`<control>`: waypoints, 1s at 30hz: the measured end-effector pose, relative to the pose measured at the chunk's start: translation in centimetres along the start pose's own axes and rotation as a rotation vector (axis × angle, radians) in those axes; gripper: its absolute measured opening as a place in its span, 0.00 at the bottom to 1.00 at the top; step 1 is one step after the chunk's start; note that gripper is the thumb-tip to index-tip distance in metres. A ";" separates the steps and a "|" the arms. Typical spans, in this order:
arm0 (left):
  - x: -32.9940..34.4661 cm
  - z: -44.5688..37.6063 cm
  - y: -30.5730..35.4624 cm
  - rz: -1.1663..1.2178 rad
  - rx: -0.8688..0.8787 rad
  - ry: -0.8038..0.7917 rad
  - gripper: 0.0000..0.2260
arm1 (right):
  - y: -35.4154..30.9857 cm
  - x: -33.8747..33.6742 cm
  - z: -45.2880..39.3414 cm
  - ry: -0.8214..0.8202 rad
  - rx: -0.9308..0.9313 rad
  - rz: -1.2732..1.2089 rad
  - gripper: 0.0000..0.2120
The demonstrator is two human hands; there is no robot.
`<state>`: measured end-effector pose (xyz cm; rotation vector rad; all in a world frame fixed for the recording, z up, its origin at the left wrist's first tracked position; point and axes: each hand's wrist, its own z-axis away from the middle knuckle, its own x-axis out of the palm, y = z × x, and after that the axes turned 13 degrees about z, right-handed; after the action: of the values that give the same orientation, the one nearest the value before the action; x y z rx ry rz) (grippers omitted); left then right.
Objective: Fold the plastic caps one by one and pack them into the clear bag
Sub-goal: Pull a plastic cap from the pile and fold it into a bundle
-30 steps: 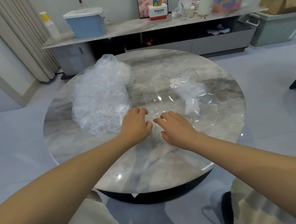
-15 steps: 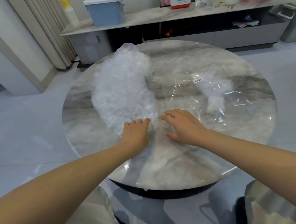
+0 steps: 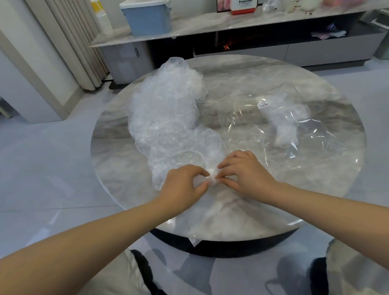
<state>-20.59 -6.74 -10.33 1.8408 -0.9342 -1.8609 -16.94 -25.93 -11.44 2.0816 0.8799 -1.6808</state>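
Both hands, flat on the worktop (image 3: 237,212) half a second earlier, now pinch one plastic cap (image 3: 207,180) between left hand (image 3: 183,188) and right hand (image 3: 244,173), beside the heap (image 3: 165,117); folding begins, the clear bag (image 3: 278,129) lying just right.

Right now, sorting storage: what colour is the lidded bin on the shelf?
Light blue bin, paler lid; head view.

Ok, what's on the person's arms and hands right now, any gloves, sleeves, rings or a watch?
Nothing is worn. The left hand and right hand are bare, with no gloves, and no rings show on the fingers. Both forearms are bare from wrist to frame edge, with no sleeve, watch or bracelet in view. Anything worn above the elbows is out of frame.
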 end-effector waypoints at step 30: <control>0.7 2.5 -1.5 -0.066 -0.250 -0.078 0.09 | -2.2 -0.4 3.7 -0.437 0.445 -0.280 0.05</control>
<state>-22.85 -5.64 -12.00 1.6786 -0.6375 -1.9998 -21.20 -26.55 -11.67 1.7640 0.7239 -2.5498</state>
